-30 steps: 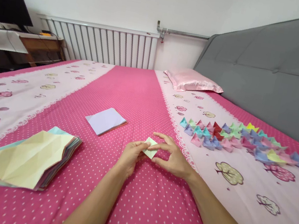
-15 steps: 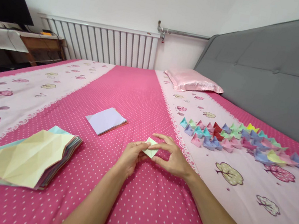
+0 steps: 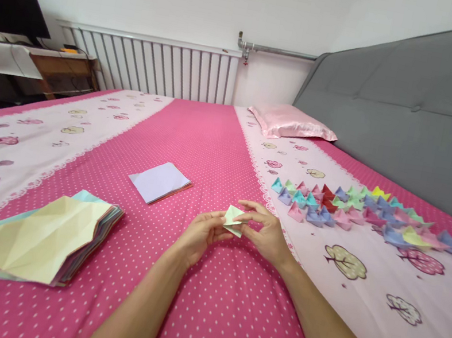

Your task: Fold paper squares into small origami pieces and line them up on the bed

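Note:
A small pale green folded paper (image 3: 233,218) is held up above the pink dotted bedsheet, its layers spread apart at the lower right. My left hand (image 3: 202,235) pinches its left side between thumb and fingers. On the opposite edge, the thumb and index finger of my right hand (image 3: 263,233) grip the paper, the other fingers stretched beyond it. To the right sit several rows of small folded paper boats (image 3: 346,205) in many colours. A stack of square lilac-topped paper (image 3: 159,182) lies to the left of my hands.
A thick pile of creased larger sheets (image 3: 39,235), yellow on top, lies at the near left. Toward the back right is a pink pillow (image 3: 291,122) beside the grey headboard (image 3: 416,103). A white radiator (image 3: 152,65) stands along the far wall, with a monitor (image 3: 13,9) on a desk at left.
The green paper has turned and moved slightly right, and its layers now stand apart. Both hands have shifted their hold on its edges.

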Motion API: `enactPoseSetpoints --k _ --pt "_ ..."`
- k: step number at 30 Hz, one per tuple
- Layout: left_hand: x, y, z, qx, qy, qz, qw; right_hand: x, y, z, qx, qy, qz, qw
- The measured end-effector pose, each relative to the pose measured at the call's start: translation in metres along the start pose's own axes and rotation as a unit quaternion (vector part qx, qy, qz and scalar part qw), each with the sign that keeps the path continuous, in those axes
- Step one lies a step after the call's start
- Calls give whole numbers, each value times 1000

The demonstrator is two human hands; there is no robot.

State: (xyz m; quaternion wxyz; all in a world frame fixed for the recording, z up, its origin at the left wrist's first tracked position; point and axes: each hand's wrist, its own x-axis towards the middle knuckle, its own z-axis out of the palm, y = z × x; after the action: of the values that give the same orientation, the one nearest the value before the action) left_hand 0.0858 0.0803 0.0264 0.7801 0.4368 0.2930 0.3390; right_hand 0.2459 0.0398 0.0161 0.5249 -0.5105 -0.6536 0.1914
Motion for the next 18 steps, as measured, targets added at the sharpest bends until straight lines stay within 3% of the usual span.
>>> enactPoseSetpoints --k 12,18 --pt "-4 5 3 24 -60 14 998 -1 -6 0 -19 23 -8 1000" --pt "-8 7 4 85 -89 34 992 -2 -10 1 -19 29 11 999"
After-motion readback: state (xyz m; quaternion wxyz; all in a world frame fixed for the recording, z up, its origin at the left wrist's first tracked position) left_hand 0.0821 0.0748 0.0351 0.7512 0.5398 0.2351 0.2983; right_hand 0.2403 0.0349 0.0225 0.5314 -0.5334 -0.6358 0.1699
